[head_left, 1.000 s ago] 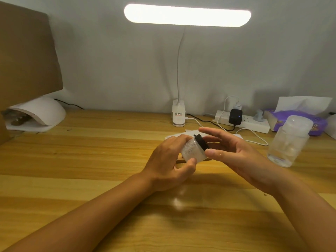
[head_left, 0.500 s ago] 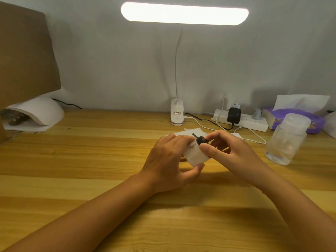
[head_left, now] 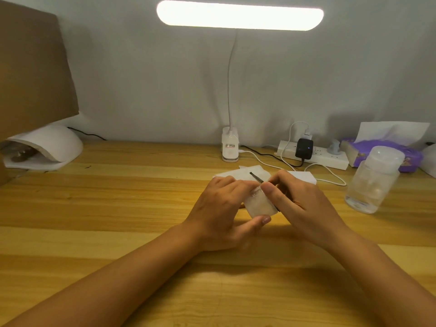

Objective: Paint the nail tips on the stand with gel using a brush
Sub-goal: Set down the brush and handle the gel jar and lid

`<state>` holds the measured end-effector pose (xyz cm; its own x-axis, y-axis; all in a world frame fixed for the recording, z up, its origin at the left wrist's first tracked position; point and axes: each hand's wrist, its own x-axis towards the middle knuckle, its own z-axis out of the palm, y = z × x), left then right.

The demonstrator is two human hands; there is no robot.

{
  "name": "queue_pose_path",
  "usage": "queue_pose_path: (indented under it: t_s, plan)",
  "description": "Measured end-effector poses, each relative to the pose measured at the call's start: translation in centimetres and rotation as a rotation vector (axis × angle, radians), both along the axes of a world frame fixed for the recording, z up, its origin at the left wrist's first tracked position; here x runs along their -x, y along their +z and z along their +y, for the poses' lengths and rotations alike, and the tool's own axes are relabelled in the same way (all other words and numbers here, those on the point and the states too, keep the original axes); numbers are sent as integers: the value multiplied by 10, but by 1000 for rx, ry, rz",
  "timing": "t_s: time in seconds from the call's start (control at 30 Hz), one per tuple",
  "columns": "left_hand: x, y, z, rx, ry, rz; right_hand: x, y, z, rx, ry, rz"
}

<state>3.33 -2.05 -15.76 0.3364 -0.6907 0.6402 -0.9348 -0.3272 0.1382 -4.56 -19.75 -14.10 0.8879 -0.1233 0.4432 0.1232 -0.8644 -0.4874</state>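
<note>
Head view: left hand (head_left: 221, 208) wrapped round a small frosted jar (head_left: 260, 205), thumb under it, fingers over the far side, held tilted just above the bench (head_left: 118, 208) at centre. Right hand (head_left: 304, 204) pressed against the jar's right end, thumb and forefinger pinched at its top edge on something dark; cannot tell whether lid or handle. Thin dark brush (head_left: 256, 177) poking up and to the left between the two hands, over white paper (head_left: 243, 174) lying flat behind them. Both hands closed, touching each other at the jar. No clear sight of nail tips or stand, perhaps hidden behind the hands.

Behind, a clip lamp (head_left: 230, 147) at the wall with its lit bar (head_left: 239, 15) overhead. To its right, a power strip (head_left: 330, 159) with a black plug (head_left: 304, 148) and white cables. Far right, a clear bottle (head_left: 372, 180) standing upright, well apart from the hands, with a purple tissue pack (head_left: 382, 152) behind it. Far left, a white curing lamp (head_left: 47, 147) under a brown cardboard sheet (head_left: 30, 67).
</note>
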Motion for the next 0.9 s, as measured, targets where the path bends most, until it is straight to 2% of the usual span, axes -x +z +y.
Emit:
queue_pose_path:
  t_s: [0.2, 0.27, 0.37, 0.43, 0.9]
  plan:
    - [-3, -6, -2, 62, 34, -104, -3, -2, 14, 191, -211, -4]
    - [-3, -6, -3, 74, 38, -114, -3, -2, 15, 180, -231, 4]
    - [-4, -4, -4, 95, 46, -67, -4, -3, 11, 23, -182, -5]
    - [-4, -2, -4, 97, 35, -17, -5, -5, 10, -11, -150, -27]
    - [-1, -1, 0, 50, -63, 108, 0, -9, 0, 169, 49, -242]
